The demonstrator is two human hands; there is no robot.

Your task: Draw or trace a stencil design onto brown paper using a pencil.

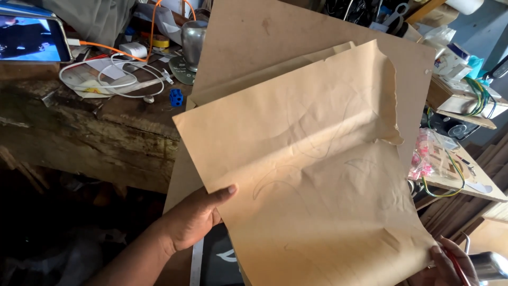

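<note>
A large tan sheet of paper [312, 175] with faint curved pencil lines fills the middle of the view. My left hand [196, 217] grips its left edge, thumb on top. My right hand [442, 265] pinches the lower right corner and also holds a thin red pencil [457, 269]. Behind the paper stands a brown board [254, 37], with another tan sheet between them. The paper's upper right edge is torn and curled.
A worn wooden bench [106, 132] at left carries white cables [114, 77], an orange cable [106, 47], a blue cube [176, 97], a tape roll [160, 41] and a lit screen [29, 38]. Cluttered shelves [460, 106] with wires stand right. A shiny metal object [489, 265] sits bottom right.
</note>
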